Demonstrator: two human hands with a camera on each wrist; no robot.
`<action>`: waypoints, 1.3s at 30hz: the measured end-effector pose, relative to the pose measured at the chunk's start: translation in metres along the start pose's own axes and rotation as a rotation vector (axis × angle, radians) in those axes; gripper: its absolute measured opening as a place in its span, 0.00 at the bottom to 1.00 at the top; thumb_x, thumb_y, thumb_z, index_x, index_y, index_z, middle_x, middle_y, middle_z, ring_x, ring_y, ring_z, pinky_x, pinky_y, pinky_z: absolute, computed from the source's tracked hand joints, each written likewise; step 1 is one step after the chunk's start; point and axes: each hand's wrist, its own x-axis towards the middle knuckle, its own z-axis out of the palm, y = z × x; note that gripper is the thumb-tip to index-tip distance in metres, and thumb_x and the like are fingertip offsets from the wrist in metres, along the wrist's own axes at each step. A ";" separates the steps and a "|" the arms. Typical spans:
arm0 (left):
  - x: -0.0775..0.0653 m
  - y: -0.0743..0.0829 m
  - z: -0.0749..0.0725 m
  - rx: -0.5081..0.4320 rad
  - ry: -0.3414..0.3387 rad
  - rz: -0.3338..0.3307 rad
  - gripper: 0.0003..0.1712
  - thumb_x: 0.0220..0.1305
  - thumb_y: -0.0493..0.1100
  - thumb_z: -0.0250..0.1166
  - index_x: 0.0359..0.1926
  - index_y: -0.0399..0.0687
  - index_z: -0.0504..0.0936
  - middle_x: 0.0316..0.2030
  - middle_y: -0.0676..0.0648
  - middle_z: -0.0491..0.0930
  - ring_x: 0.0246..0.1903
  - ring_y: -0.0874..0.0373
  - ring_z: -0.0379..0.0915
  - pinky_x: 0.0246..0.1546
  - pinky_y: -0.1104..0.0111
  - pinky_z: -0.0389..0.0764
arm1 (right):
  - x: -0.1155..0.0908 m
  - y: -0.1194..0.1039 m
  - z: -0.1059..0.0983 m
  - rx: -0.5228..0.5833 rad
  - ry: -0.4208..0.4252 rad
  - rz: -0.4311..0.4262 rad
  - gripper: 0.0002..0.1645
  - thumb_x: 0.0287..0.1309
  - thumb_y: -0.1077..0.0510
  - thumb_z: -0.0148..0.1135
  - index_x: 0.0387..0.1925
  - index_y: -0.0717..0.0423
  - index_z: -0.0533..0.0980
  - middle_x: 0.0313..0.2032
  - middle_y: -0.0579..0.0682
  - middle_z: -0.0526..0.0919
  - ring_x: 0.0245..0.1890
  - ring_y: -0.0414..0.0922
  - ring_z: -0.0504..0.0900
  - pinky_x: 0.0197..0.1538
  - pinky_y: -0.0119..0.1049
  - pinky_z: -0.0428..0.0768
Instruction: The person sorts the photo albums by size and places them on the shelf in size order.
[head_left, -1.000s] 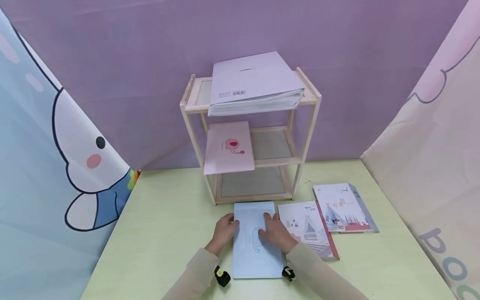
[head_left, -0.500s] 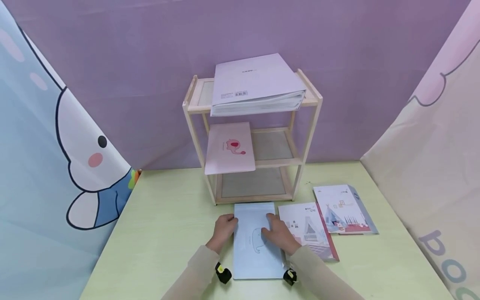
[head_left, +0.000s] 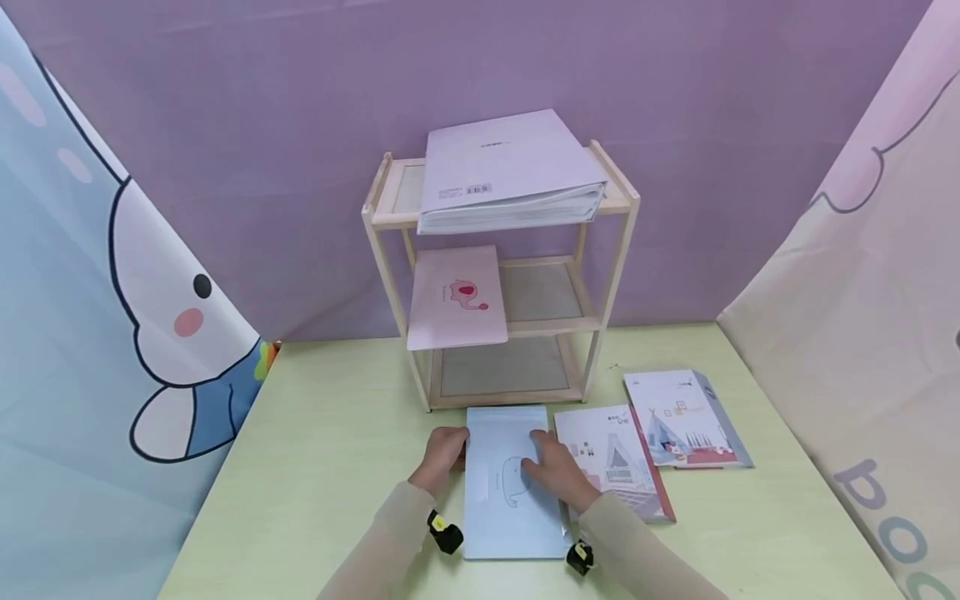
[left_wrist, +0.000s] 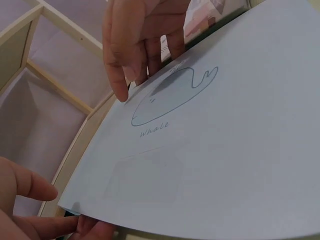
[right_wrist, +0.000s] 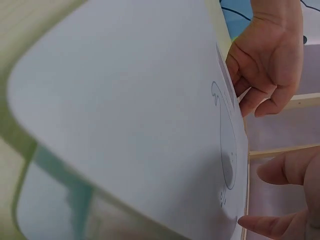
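Note:
A light-blue notebook [head_left: 506,517] with an outlined whale lies on the table just in front of the small wooden rack. My left hand [head_left: 444,454] is at its upper left edge; in the left wrist view its fingers [left_wrist: 50,226] reach beneath the edge while the thumb stands apart from the cover. Across from it, my right hand [head_left: 558,473] is at the right side, fingers at the edge and the thumb over the whale drawing in the head view. From the right wrist, one extended fingertip [right_wrist: 246,220] meets the notebook's edge.
The three-tier wooden rack [head_left: 390,275] holds a thick pale binder [head_left: 517,162] on top and a pink elephant notebook [head_left: 442,308] on the middle shelf, overhanging its front. Two illustrated books, one red-edged [head_left: 600,433] and one grey-edged [head_left: 678,408], lie to the right.
My left thumb has slid off the cover toward the notebook's left edge. My right hand stays nearly in place, and the notebook lies as before.

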 end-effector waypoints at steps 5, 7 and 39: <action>0.002 -0.001 -0.001 -0.046 -0.011 -0.020 0.09 0.57 0.37 0.50 0.21 0.43 0.67 0.16 0.50 0.67 0.16 0.61 0.63 0.17 0.73 0.69 | 0.000 0.004 0.003 -0.018 0.000 -0.001 0.33 0.57 0.58 0.60 0.61 0.71 0.64 0.60 0.69 0.68 0.64 0.67 0.59 0.65 0.57 0.59; 0.003 -0.001 -0.001 -0.047 -0.014 -0.016 0.11 0.56 0.36 0.50 0.18 0.45 0.65 0.15 0.51 0.66 0.15 0.61 0.61 0.16 0.73 0.68 | 0.001 0.005 0.003 -0.022 0.006 -0.004 0.33 0.57 0.58 0.60 0.60 0.71 0.65 0.60 0.69 0.69 0.64 0.67 0.59 0.65 0.57 0.60; 0.009 -0.015 -0.007 0.014 -0.204 0.004 0.15 0.69 0.46 0.53 0.41 0.36 0.77 0.25 0.51 0.76 0.22 0.62 0.69 0.25 0.72 0.75 | -0.001 0.012 0.002 0.028 0.064 -0.081 0.32 0.56 0.61 0.60 0.59 0.73 0.65 0.58 0.70 0.70 0.59 0.63 0.68 0.62 0.54 0.66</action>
